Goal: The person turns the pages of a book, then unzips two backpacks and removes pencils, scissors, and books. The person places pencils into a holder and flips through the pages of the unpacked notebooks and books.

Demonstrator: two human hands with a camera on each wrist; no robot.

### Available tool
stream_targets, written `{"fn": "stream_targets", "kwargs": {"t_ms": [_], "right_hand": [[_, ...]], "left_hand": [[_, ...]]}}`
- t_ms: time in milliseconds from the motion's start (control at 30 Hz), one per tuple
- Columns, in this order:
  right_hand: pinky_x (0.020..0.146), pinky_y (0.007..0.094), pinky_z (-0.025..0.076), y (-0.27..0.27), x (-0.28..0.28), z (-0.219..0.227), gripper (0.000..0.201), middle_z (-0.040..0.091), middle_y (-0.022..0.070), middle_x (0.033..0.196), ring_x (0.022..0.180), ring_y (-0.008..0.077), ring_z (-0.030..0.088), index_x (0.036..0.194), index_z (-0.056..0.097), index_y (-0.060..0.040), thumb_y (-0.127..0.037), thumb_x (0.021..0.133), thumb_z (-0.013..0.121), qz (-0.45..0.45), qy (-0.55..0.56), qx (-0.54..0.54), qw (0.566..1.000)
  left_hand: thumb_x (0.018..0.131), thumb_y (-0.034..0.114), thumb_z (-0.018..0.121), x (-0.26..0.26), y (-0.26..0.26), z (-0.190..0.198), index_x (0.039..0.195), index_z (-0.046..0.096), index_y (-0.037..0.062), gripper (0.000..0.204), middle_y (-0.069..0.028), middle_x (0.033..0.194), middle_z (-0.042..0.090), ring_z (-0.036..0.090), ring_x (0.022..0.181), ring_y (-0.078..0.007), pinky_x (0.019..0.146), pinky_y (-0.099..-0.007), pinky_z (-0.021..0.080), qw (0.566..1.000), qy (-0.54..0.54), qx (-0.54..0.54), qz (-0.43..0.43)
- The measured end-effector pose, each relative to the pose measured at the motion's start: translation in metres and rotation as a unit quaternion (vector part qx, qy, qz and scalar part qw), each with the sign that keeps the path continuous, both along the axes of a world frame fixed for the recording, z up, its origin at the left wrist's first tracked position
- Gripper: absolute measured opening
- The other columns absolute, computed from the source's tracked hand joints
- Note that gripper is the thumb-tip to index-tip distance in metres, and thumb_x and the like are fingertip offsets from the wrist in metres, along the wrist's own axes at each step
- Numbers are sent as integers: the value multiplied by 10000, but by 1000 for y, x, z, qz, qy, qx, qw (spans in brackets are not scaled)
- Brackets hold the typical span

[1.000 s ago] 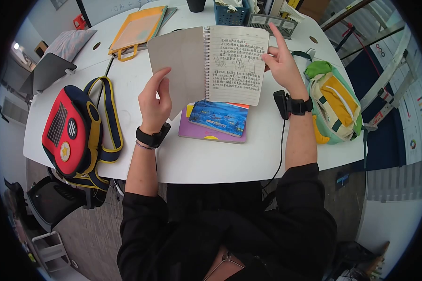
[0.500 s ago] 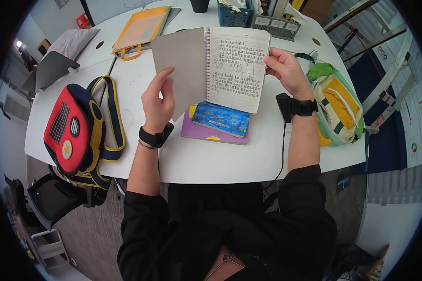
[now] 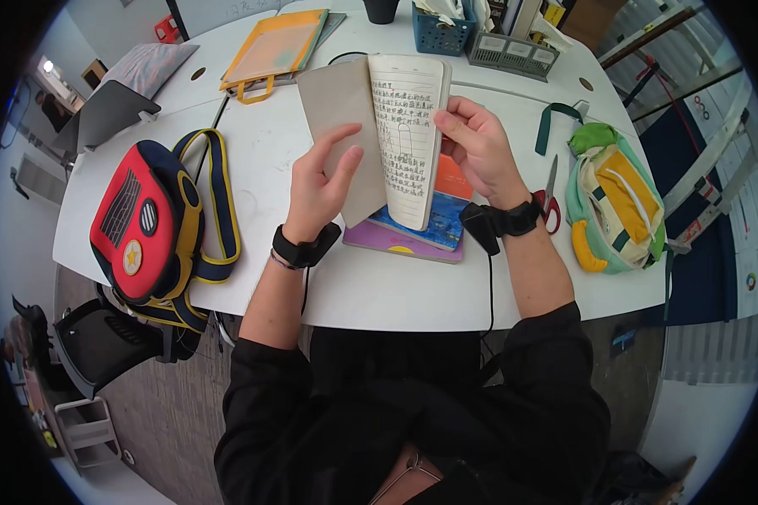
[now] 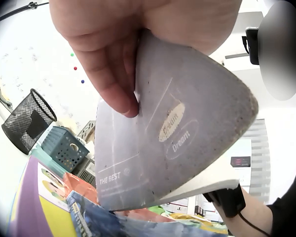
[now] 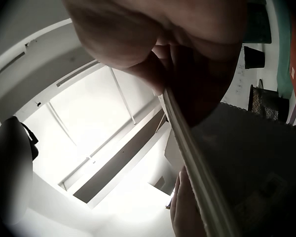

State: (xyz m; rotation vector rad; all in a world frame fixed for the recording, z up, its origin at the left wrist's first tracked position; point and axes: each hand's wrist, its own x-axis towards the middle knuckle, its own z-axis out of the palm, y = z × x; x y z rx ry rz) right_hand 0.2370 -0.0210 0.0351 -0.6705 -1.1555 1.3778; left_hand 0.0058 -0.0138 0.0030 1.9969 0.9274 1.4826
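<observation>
A spiral notebook [image 3: 406,160] is held partly open above the table, its lined page covered in handwriting and a small drawing. My left hand [image 3: 322,185] holds the grey cover [image 3: 338,105] at its left edge; in the left wrist view, fingers [image 4: 116,94] lie on the cover's printed outside. With thumb in front and fingers behind, my right hand [image 3: 478,147] pinches the right edge of the pages, whose stacked edge [image 5: 187,143] shows in the right wrist view. Under the notebook lie a blue picture-covered book [image 3: 442,231] and a purple book [image 3: 396,247].
Scissors [image 3: 551,202] lie beside my right wrist. A red backpack [image 3: 147,223] stands on the left, a green and yellow bag [image 3: 619,198] on the right. Farther back are an orange folder [image 3: 275,49], a blue basket [image 3: 440,32] and a grey organizer [image 3: 512,57].
My right hand, at first with its index finger raised, has closed on the notebook's right edge and moved left. The notebook has folded narrower. The scissors have come into sight.
</observation>
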Motion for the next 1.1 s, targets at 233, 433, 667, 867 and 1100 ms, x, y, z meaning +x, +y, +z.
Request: {"fn": "stream_targets", "kwargs": {"t_ms": [233, 433, 667, 867, 1100], "right_hand": [[769, 314, 538, 1, -13, -14, 160, 674, 74, 959, 858, 146, 653, 1014, 598, -11, -153, 941, 610, 10, 53, -24, 998], [759, 311, 538, 0, -18, -16, 164, 670, 66, 936, 824, 142, 645, 988, 605, -20, -178, 943, 616, -3, 69, -27, 997], [755, 309, 534, -2, -23, -18, 173, 668, 61, 929, 821, 135, 641, 972, 614, -25, -195, 940, 623, 0, 75, -18, 997], [735, 293, 525, -5, -27, -17, 180, 669, 51, 912, 802, 123, 634, 965, 617, -26, -205, 943, 622, -12, 77, -14, 997], [719, 266, 515, 0, -20, -19, 177, 671, 45, 889, 779, 96, 626, 975, 611, -17, -191, 944, 617, -45, 45, 13, 998]], "left_hand": [[787, 328, 762, -11, 5, 0, 1295, 502, -10, 663, -156, 1241, 592, 556, 1160, -229, 979, -340, 426, 992, -30, -70, -97], [692, 418, 835, -9, 4, 1, 1359, 420, -6, 892, -176, 1283, 550, 542, 1182, -251, 1002, -364, 422, 990, -35, -76, -112], [673, 417, 851, -9, 2, 4, 1361, 412, -10, 921, -178, 1295, 538, 530, 1201, -258, 1006, -368, 423, 988, -36, -93, -115], [669, 400, 859, -8, 3, 3, 1360, 410, -11, 921, -177, 1280, 548, 538, 1187, -250, 996, -365, 430, 990, -40, -69, -117], [769, 307, 800, -8, 3, -1, 1345, 416, -26, 768, -149, 1230, 586, 552, 1153, -219, 978, -349, 440, 981, -72, -114, -137]]}}
